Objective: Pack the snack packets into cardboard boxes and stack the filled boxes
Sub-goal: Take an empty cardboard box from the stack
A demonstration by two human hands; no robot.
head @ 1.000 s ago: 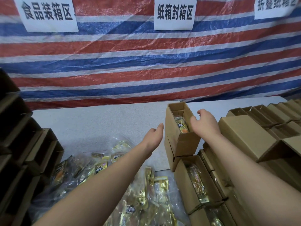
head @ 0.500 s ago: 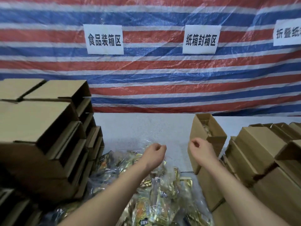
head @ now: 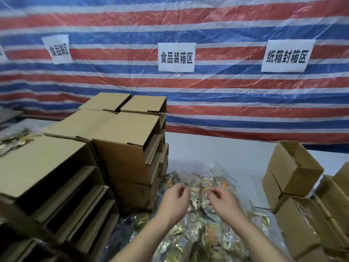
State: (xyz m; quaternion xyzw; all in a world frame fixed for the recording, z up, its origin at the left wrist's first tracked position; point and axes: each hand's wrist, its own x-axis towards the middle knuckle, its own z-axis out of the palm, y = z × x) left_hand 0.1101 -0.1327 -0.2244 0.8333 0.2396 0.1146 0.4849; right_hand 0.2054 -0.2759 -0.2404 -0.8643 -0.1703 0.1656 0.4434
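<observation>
Fingers [head: 184,189] curled just above snack packets [head: 213,231]

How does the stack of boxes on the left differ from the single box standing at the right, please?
The left stack is many boxes piled high, lying on their sides with openings facing right; the right box stands alone atop lower boxes, tilted, its open mouth facing up. The stack looks taller. Both are plain brown cardboard beside the snack packets.

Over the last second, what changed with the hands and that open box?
Both hands drew back from the open box to above the snack packets. Left hand and right hand now hover there, fingers loosely curled, holding nothing. The box stayed put on its stack.
</observation>
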